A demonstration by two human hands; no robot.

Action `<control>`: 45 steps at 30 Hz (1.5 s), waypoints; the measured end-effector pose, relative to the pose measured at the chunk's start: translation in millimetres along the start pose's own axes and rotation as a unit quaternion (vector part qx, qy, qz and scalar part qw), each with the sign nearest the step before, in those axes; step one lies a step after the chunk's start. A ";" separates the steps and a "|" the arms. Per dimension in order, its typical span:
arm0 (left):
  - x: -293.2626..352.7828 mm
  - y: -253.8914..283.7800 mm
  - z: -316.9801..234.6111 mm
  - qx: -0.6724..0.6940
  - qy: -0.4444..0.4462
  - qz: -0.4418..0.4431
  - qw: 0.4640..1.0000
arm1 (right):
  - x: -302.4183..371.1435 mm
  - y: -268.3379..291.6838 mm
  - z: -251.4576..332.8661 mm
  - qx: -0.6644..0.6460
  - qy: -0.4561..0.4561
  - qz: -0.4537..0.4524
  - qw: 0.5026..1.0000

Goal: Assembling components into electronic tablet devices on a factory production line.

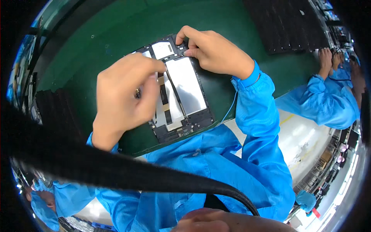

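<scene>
An opened tablet (201,120) lies tilted on the green bench, its inner parts facing up: silvery battery-like panels, dark frame, flat cables. My left hand (125,91) is above its left side, somewhat blurred, with thumb and forefinger closed. At those fingertips ends a narrow whitish film strip (174,106), which widens down along the middle of the tablet. My right hand (216,52) rests at the upper right corner, forefinger and thumb curled onto the frame there. What lies directly under those fingertips is partly hidden. A blue band with a thin cord (230,109) circles my right wrist.
The green bench top (116,34) extends around the tablet. A stack of black slabs (288,25) stands at the far right, and more black ribbed pieces (58,112) lie left. A dark strap (116,170) crosses the lower view. A co-worker's hand (325,62) is at the right.
</scene>
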State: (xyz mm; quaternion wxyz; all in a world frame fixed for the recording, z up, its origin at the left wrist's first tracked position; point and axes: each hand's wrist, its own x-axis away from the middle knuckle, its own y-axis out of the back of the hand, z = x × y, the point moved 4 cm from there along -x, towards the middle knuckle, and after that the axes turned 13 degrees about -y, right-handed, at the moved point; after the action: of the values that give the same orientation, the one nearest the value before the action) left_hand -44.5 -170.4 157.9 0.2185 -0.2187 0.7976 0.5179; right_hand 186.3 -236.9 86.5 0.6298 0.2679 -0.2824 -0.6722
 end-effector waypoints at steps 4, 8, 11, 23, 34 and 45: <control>8.5 -31.3 26.7 -0.083 -0.046 0.051 0.994 | -10.8 2.8 1.2 -0.004 -0.021 0.009 1.000; 18.3 -49.3 34.0 -0.079 -0.079 0.070 0.991 | -6.5 0.7 1.2 -0.028 -0.028 0.031 0.999; 19.6 -50.1 38.4 -0.036 -0.052 0.074 0.995 | -6.9 4.8 3.0 -0.028 -0.032 0.043 0.998; 17.0 -50.4 34.0 -0.050 -0.053 0.087 0.994 | -6.3 6.8 5.9 -0.019 -0.032 0.053 0.998; 18.6 -54.5 33.9 -0.061 -0.064 0.056 0.995 | -3.1 4.1 -1.2 -0.034 -0.028 0.062 0.997; 16.3 -56.1 32.3 -0.052 -0.051 0.051 0.996 | -6.8 3.8 -6.7 -0.059 -0.058 0.068 0.994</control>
State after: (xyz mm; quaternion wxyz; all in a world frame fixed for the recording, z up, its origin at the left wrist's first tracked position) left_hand -21.4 -163.3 95.7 0.2203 -0.1621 0.7678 0.5794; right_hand 194.2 -230.6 84.6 0.6713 0.1708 -0.2955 -0.6579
